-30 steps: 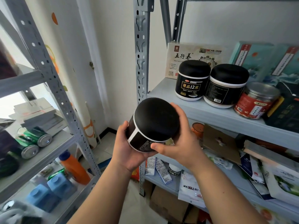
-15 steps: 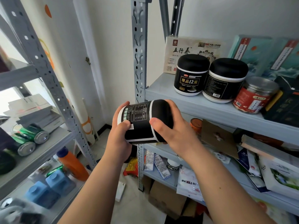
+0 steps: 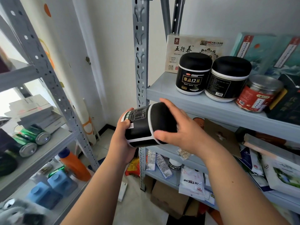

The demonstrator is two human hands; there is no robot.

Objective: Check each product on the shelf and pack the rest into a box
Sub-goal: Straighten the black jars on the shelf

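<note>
While the fingers (image 3: 125, 123) of our left hand (image 3: 123, 140) curl round the base of the black jar (image 3: 142, 125) and our right hand (image 3: 183, 132) grips its lid end, it lies sideways mid-view, the shelf (image 3: 203, 104) edge at one o'clock. Turning the smooth body could let it slip and drop toward the cardboard box (image 3: 168, 198) at six o'clock.

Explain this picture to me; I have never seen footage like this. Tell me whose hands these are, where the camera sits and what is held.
No machine here: a person wears a camera on the head, looking down at their own hands. The left hand grips the base end of a black jar lying sideways, the right hand its lid end. On the grey shelf stand two matching jars, a red jar and, behind, a beige box.
</note>
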